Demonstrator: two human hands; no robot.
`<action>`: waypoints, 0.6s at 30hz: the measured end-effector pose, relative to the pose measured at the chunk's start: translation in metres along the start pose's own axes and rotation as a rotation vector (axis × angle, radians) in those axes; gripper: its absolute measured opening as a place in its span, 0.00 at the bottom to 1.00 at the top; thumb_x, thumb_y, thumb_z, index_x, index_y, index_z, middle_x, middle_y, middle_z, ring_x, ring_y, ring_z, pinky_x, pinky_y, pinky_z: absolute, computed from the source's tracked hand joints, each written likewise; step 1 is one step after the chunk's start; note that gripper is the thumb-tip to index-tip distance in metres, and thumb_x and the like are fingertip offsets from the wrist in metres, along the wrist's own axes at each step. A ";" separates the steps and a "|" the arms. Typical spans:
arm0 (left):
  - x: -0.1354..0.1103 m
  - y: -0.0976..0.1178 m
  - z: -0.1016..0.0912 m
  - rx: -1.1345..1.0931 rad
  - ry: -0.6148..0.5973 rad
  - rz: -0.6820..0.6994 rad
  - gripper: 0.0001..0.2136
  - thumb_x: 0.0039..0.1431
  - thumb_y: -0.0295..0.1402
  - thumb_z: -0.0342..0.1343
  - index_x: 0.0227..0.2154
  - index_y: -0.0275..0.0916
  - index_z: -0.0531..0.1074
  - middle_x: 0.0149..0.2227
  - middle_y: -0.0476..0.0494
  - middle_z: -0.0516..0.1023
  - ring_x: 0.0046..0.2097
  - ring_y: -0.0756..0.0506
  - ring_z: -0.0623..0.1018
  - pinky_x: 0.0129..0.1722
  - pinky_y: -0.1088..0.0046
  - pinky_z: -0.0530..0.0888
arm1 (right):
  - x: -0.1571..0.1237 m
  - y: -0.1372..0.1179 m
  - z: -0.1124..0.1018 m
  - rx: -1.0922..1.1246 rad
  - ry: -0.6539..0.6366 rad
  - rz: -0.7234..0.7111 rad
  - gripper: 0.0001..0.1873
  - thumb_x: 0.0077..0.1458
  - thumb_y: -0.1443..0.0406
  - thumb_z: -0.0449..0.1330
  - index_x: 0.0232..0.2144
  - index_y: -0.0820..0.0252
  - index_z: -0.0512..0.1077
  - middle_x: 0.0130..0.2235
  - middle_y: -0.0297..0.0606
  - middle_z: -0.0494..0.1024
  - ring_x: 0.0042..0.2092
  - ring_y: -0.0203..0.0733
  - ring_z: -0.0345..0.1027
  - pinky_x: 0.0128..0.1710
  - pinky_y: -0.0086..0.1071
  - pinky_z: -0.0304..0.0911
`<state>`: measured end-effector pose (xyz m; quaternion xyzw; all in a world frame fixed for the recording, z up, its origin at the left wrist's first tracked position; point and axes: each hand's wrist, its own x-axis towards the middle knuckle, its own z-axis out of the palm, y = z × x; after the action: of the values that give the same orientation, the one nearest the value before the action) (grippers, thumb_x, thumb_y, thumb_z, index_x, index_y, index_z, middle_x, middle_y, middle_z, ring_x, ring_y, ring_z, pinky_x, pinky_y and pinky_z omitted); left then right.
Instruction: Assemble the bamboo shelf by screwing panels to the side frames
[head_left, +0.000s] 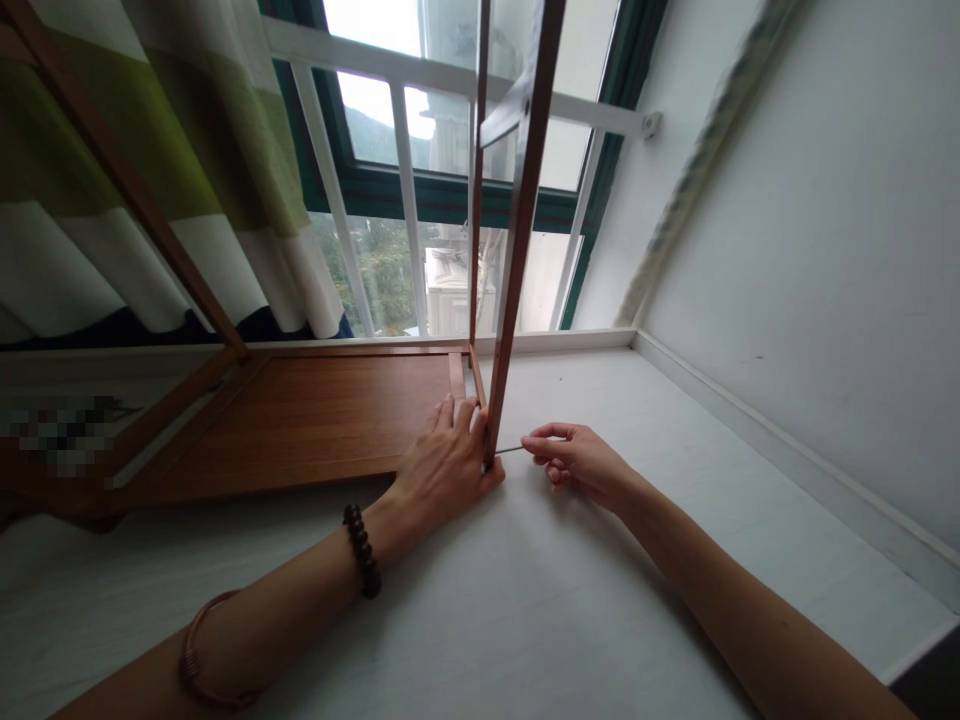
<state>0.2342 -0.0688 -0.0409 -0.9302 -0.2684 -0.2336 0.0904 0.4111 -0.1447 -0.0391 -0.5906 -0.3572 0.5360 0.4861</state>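
Note:
A brown wooden shelf frame (315, 420) rests on the pale floor (525, 600), with thin uprights rising out of frame. My left hand (446, 460) is closed around the foot of the near upright post (517, 250), holding it at the floor. My right hand (574, 460) pinches a thin metal tool (510, 449) whose tip meets the base of that post. A bead bracelet and a bangle sit on my left forearm.
A window with white bars (405, 200) fills the far wall, with a striped green and white curtain (187, 150) at left. A white wall and its skirting (787, 460) run along the right. Another slanted wooden upright (127, 180) crosses the left.

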 end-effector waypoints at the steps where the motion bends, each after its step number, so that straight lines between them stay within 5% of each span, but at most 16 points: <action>1: 0.000 0.000 0.000 -0.006 0.003 0.000 0.18 0.54 0.36 0.50 0.47 0.35 0.63 0.47 0.36 0.67 0.50 0.36 0.68 0.56 0.53 0.62 | 0.000 0.001 0.000 0.015 -0.001 -0.005 0.16 0.41 0.59 0.69 0.28 0.63 0.72 0.24 0.32 0.70 0.19 0.25 0.60 0.17 0.22 0.61; 6: 0.000 0.000 -0.001 0.007 -0.007 0.011 0.19 0.53 0.36 0.50 0.47 0.34 0.63 0.59 0.34 0.58 0.55 0.33 0.65 0.56 0.55 0.62 | 0.007 0.004 -0.012 0.007 -0.113 -0.125 0.16 0.40 0.59 0.69 0.29 0.65 0.75 0.26 0.35 0.74 0.26 0.31 0.68 0.29 0.27 0.67; 11: 0.000 0.000 -0.002 0.009 -0.009 0.008 0.20 0.53 0.36 0.50 0.49 0.34 0.62 0.59 0.36 0.60 0.56 0.33 0.65 0.57 0.54 0.62 | 0.011 0.003 -0.029 -0.140 -0.319 -0.226 0.22 0.37 0.64 0.70 0.39 0.62 0.76 0.33 0.36 0.77 0.33 0.32 0.69 0.37 0.28 0.65; 15: 0.000 -0.001 0.000 0.023 -0.012 0.012 0.21 0.54 0.37 0.49 0.49 0.33 0.63 0.60 0.36 0.60 0.56 0.32 0.65 0.57 0.54 0.62 | 0.011 0.006 -0.027 -0.242 -0.244 -0.315 0.19 0.42 0.60 0.67 0.38 0.63 0.76 0.30 0.35 0.77 0.30 0.32 0.67 0.33 0.27 0.63; 18: -0.001 -0.001 0.001 0.019 -0.009 0.010 0.21 0.54 0.37 0.50 0.50 0.34 0.62 0.60 0.36 0.59 0.56 0.32 0.64 0.57 0.53 0.62 | 0.012 0.007 -0.020 -0.281 -0.182 -0.339 0.18 0.48 0.54 0.62 0.28 0.65 0.76 0.24 0.35 0.75 0.24 0.30 0.64 0.25 0.25 0.61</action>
<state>0.2332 -0.0682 -0.0424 -0.9316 -0.2662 -0.2266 0.0990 0.4321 -0.1391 -0.0501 -0.5335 -0.5646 0.4427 0.4479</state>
